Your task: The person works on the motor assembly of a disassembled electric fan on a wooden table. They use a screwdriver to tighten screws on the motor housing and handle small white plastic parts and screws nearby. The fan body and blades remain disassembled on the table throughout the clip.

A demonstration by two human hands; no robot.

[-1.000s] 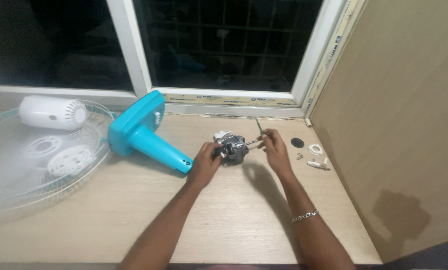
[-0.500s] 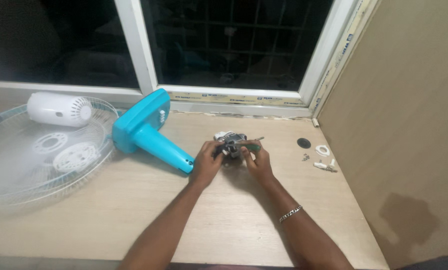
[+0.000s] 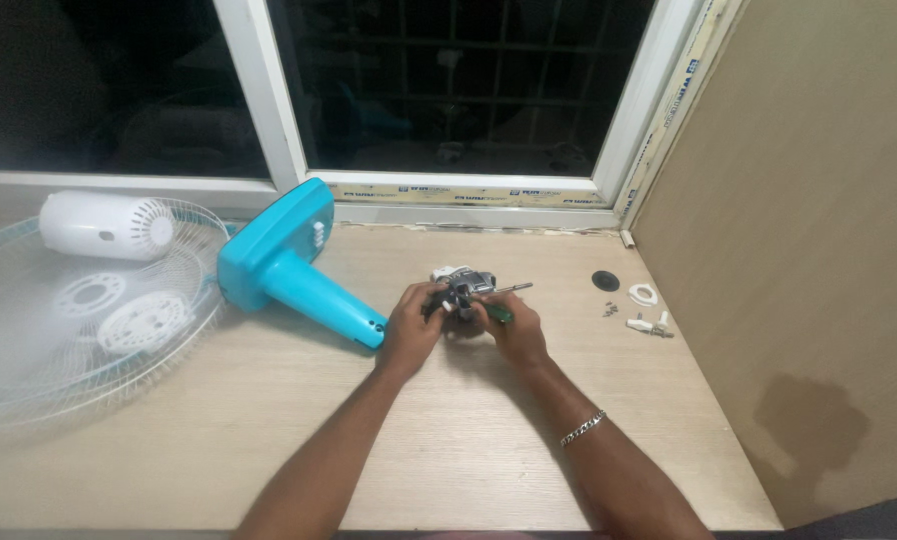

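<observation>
A small fan motor (image 3: 462, 289) with a metal shaft pointing right rests on the wooden table (image 3: 269, 430) near its middle. My left hand (image 3: 412, 328) grips the motor from the left side. My right hand (image 3: 512, 327) is closed around a green-handled screwdriver (image 3: 499, 312) and rests against the motor's right side. A turquoise fan base with its stem (image 3: 289, 266) lies on its side just left of my left hand.
White wire fan grilles (image 3: 79, 320) lie at the table's left, with a white motor cover (image 3: 104, 226) on them. Small white parts and screws (image 3: 645, 310) and a black cap (image 3: 605, 281) sit at the right. A window frame runs behind, a wooden panel on the right.
My right hand has moved left from the shaft's end onto the motor, now holding the screwdriver against it. The left hand stays on the motor.
</observation>
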